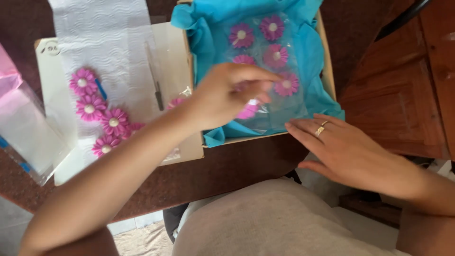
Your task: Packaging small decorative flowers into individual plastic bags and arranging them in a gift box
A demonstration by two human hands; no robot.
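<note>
Your left hand [227, 92] hovers over the near half of the box [327, 71], fingers drawn together toward the thumb as if pinching; it is motion-blurred, so I cannot tell whether it is clamped on the pink flower [249, 111] just beneath it or only touching it. That flower lies on the clear film [289, 106] at the box's near edge, part hidden by your fingers. Your right hand [341, 147] lies flat, fingers spread, fingertips resting on the near right corner of the box, holding nothing. Further in, five more flowers [276, 56] sit on the film in rough pairs, over blue tissue [204, 33] lining the box. My judgement: the step in hand is setting a flower in place, and it would go best with a light pinch at the petal edges, lowered straight so the film does not shift and disturb the neighbours; keep your right hand pressing the corner to steady the box. To your left, a white paper strip [109, 42] carries loose flowers [90, 108], well apart from the box, with a thin tool [158, 90] beside them and a clear bag [23, 128] at the far left.
</note>
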